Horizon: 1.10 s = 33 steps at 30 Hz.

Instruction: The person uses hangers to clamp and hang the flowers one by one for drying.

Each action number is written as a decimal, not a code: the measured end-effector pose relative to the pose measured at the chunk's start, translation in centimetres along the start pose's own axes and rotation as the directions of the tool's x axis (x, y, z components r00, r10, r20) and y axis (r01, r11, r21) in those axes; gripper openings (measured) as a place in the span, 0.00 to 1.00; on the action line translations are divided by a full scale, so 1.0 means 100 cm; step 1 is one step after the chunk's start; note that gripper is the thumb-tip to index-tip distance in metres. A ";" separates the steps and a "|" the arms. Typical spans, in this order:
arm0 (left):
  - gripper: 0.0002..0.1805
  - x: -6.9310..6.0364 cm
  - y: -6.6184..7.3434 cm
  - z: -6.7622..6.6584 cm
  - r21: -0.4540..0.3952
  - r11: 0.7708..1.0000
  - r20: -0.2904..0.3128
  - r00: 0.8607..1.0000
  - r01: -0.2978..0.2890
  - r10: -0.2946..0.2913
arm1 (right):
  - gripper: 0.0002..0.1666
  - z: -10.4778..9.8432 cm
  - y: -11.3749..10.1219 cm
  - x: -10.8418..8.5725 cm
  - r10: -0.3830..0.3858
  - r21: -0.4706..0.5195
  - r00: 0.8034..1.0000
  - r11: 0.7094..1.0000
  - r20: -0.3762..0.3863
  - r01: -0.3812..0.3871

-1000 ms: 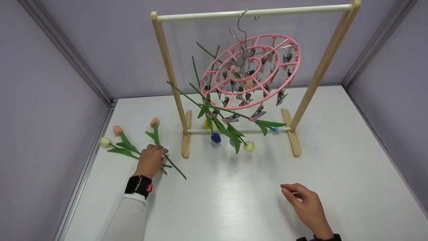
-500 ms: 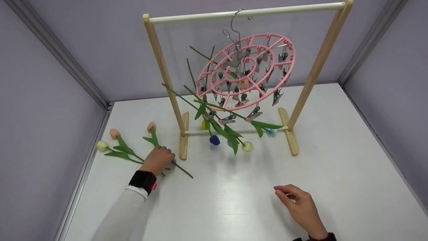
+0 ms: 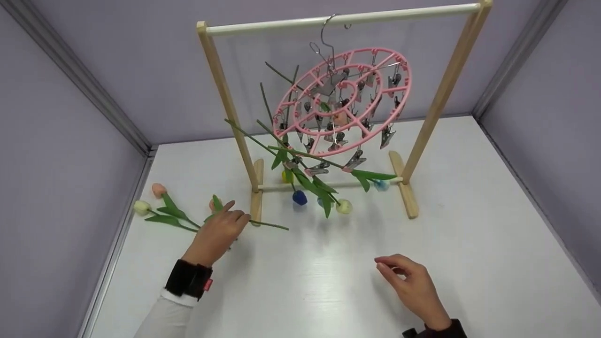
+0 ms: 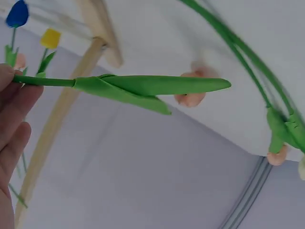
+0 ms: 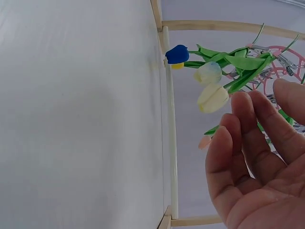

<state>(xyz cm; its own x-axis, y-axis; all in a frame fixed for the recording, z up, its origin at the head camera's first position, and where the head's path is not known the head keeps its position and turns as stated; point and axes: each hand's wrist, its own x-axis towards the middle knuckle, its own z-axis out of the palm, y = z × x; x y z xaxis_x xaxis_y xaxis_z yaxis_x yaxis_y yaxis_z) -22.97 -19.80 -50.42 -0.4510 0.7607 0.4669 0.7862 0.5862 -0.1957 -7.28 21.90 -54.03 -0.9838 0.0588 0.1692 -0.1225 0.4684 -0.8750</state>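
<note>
The light-sleeved left arm [image 3: 166, 319] extends from the near left toward the far right, with a black band [image 3: 187, 280] fitted around the wrist; the left hand [image 3: 218, 236] is oriented with its back uppermost, thumb and forefinger closed in a pinch grip and a further finger set apart from that pinch. The right hand [image 3: 414, 287] is positioned at the near right, directed toward the far left, with a dark band [image 3: 443, 328] at its wrist. Its fingers [image 5: 257, 148] are loosely curved, the thumb tip located near the forefinger tip.
</note>
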 end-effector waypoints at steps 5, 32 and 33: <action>0.18 0.009 0.030 -0.028 -0.124 0.991 -0.130 0.989 0.048 -0.064 | 0.12 0.002 -0.004 0.000 -0.026 -0.001 1.000 1.000 0.005 0.026; 0.07 0.069 0.139 -0.037 -0.897 0.439 -0.153 0.886 0.062 -0.438 | 0.17 0.013 -0.039 0.001 -0.345 -0.078 0.937 0.937 -0.055 0.341; 0.07 0.071 0.141 -0.037 -0.902 0.426 -0.147 0.884 0.064 -0.444 | 0.17 0.014 -0.042 0.002 -0.373 -0.087 0.926 0.926 -0.057 0.367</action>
<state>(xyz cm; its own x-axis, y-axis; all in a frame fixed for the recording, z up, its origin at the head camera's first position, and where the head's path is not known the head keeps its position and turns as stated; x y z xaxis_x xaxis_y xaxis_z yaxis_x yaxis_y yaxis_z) -13.49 -7.14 -46.68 -0.6852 0.3714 0.6265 0.6877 0.0466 0.7245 -7.16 18.70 -50.99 -0.8582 -0.0696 0.5086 -0.4631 0.5323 -0.7086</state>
